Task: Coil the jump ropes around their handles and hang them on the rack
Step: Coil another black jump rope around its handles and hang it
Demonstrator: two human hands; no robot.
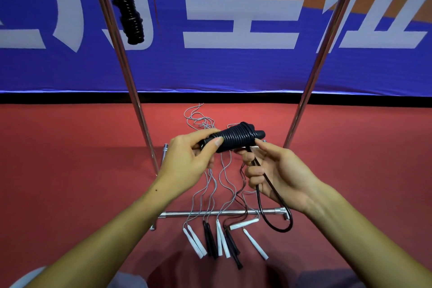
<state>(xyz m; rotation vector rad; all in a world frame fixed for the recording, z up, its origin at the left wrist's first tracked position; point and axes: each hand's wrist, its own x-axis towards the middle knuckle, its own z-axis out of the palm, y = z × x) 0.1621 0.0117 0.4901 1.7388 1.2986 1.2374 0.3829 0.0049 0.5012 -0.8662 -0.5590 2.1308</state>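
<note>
My left hand grips the left end of a pair of black handles wound tightly with black rope. My right hand pinches the loose tail of that black rope, which hangs below in a loop. A finished black coiled rope hangs from the top bar of the metal rack at the upper left. Several uncoiled ropes with white handles and black handles lie on the red floor below my hands, their thin cords trailing away under the rack.
The rack's two chrome uprights slant up on either side, and its low base bar crosses the floor beneath my hands. A blue banner with white characters hangs behind. Red flooring spreads all around.
</note>
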